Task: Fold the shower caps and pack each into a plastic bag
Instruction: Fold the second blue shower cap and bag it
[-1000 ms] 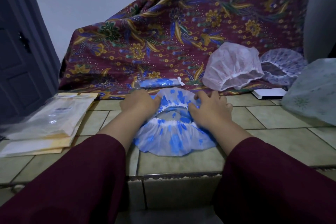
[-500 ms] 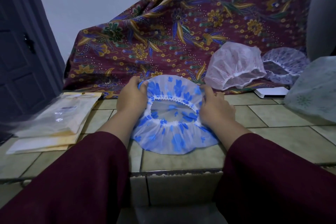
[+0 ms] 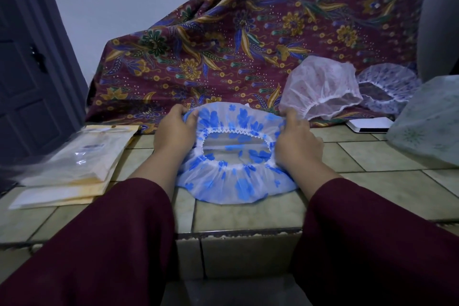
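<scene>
While both hands lift its far edge, a blue-flowered shower cap [image 3: 236, 156] opens up on the tiled worktop [image 3: 372, 159].

Compared with a second ago, when the hands pressed the cap flat, the left hand [image 3: 173, 135] and right hand [image 3: 296, 143] now each pinch the cap's rim, fingers curled round it, raising the far half so the elastic opening faces the viewer. The near half rests on the worktop. This looks like the start of a fold towards the person. Plastic bags [image 3: 74, 166] lie stacked well apart to the left; a pink cap [image 3: 320, 87] and another patterned cap [image 3: 387, 84] wait behind.
</scene>
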